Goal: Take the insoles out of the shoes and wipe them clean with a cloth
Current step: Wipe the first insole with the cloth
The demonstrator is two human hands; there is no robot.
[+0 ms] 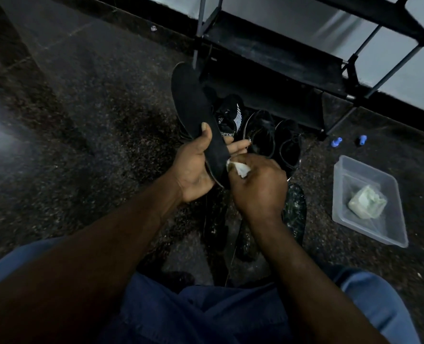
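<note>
The right hand (258, 187) curls its fingers tight round a small white cloth (239, 168), pressing it to the near end of the black insole (196, 115), which the left hand (196, 170) pinches just beside it, thumb on top. Light, thin and bendy by its look, the insole is best held close to the wiped spot. Beyond the fingers a shoe (228, 117) reads "SPORT".

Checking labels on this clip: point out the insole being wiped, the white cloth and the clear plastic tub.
insole (195, 112): head view, middle of its dark face.
white cloth (239, 168): head view, the bunched part that shows.
clear plastic tub (374, 226): head view, its near wall.
</note>
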